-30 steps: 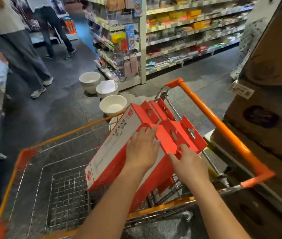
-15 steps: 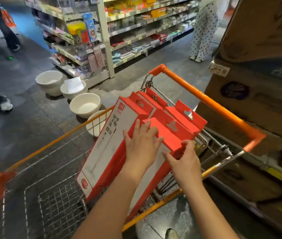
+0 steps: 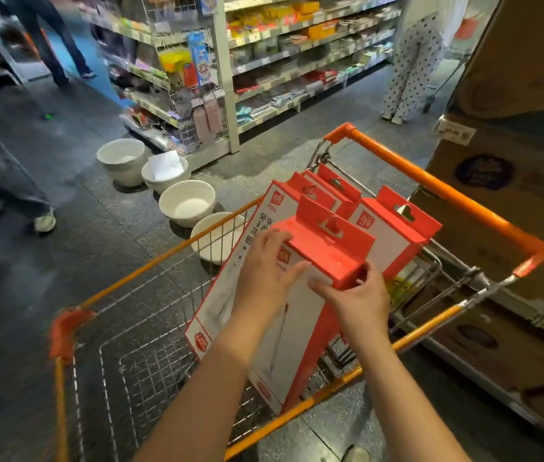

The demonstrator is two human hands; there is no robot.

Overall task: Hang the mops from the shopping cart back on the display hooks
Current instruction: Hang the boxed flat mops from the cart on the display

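While the front mop box sits tilted in the cart against the other boxes, step looks like pickup: left hand flat on its face, fingers straight; right hand pinching its top corner. Next: lift it clear, then find the hooks, none in view

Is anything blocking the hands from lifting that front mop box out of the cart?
Nothing visible: the left hand and right hand both touch the front mop box, with open space above it. The display hooks are out of view.
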